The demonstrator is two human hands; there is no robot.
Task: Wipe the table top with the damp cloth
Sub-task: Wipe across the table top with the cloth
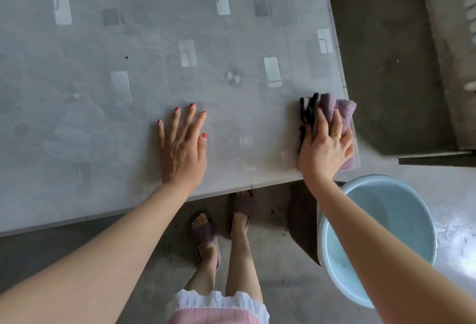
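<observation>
1. While the person stands at the near edge, the table top [103, 78] fills the view from nine to twelve o'clock, grey with pale rectangles in its pattern.
2. At the centre, the left hand [183, 148] lies flat on the table, fingers straight and spread, holding nothing.
3. Toward three o'clock, the right hand [325, 145] presses on the cloth [342, 112], fingers extended over it; a ring sits on one finger.
4. That purple cloth, dark-edged, lies at the table's near right corner.
5. At five o'clock, a pale blue basin [401, 210] stands on the floor beside the table.
</observation>
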